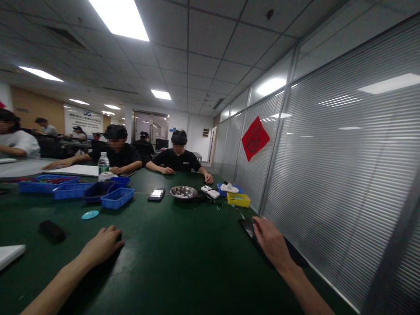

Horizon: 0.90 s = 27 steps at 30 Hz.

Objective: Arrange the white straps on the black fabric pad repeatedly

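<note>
My left hand (103, 245) rests on the green table (183, 262), its fingers curled and pressed together; whether anything is under them is hidden. On the right, my right hand (269, 239) is over a dark flat object (295, 253) beside the glass partition. Its fingers are bent together near the tip of a thin whitish strip (242, 213), and what they hold, if anything, is too small to make out. A dark oblong case (52, 231) lies left of my left hand, and a light blue disc (90, 215) lies beyond it.
Blue trays (117, 198) stand at the left, near a bottle (103, 163). A metal bowl (183, 193), a phone (156, 194), a white device (210, 191) and a yellow basket (238, 200) are farther back. Two people sit across the table. Blinds line the right side.
</note>
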### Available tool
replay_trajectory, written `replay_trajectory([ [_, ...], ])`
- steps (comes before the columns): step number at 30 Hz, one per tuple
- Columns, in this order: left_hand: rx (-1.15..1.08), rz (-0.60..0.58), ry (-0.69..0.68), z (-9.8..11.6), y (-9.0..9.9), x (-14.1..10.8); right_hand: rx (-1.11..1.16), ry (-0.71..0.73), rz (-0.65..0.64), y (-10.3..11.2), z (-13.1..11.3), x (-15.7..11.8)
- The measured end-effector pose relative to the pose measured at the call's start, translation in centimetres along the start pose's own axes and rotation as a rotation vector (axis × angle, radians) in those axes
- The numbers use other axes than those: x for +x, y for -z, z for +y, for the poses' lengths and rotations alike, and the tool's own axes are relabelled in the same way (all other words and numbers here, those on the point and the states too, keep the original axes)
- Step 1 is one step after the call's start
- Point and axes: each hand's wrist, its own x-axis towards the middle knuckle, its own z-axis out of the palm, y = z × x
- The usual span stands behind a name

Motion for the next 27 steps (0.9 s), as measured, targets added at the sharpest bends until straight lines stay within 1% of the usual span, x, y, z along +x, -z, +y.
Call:
replay_trajectory([
  [2, 0.002, -0.001, 0.0, 0.0, 0.0, 0.0, 0.008, 0.134, -0.1, -0.5, -0.8, -0.7],
  [4, -0.002, 0.003, -0.003, -0.1, -0.1, 0.1, 0.039, 0.198, -0.223, -0.8, -1.8, -1.6],
  [7, 0.0, 0.014, -0.014, -0.3, -0.3, 0.1, 0.118, 0.187, -0.428, -0.8, -2.9, -2.6],
  [8, 0.001, 0.016, -0.016, -0.4, -0.4, 0.2, 0.143, 0.157, -0.477, -0.8, -2.9, -2.6],
  [9, -0.001, 0.017, -0.019, -0.5, -0.4, 0.2, 0.154, 0.112, -0.494, -0.8, -2.6, -2.5],
  [10, -0.006, 0.017, -0.019, -0.6, -0.5, 0.2, 0.141, 0.048, -0.477, -0.9, -1.9, -2.2],
  [11, -0.012, 0.016, -0.017, -0.6, -0.5, 0.2, 0.097, -0.036, -0.431, -1.0, -0.9, -1.8],
  [13, -0.025, 0.014, -0.018, -0.7, -0.5, 0.2, -0.07, -0.248, -0.323, -1.2, 1.9, -0.7],
  [14, -0.03, 0.014, -0.018, -0.6, -0.4, 0.2, -0.177, -0.36, -0.306, -1.3, 3.6, -0.2],
  [15, -0.032, 0.013, -0.015, -0.6, -0.4, 0.2, -0.272, -0.464, -0.339, -1.4, 5.3, 0.3],
  [17, -0.032, 0.012, -0.01, -0.6, -0.3, 0.2, -0.333, -0.586, -0.389, -1.6, 8.5, 0.7],
  [19, -0.017, 0.011, -0.01, -0.5, -0.2, 0.2, -0.336, -0.666, -0.45, -1.9, 10.7, 0.6],
  [21, 0.007, 0.017, -0.02, -0.4, -0.2, 0.1, -0.319, -0.712, -0.487, -2.3, 12.0, 0.1],
  [24, 0.03, 0.028, -0.025, -0.4, -0.2, 0.1, -0.297, -0.738, -0.493, -2.9, 12.8, -0.7],
  [27, 0.026, 0.019, -0.009, -0.6, -0.2, 0.2, -0.295, -0.761, -0.469, -2.9, 13.2, -0.8],
])
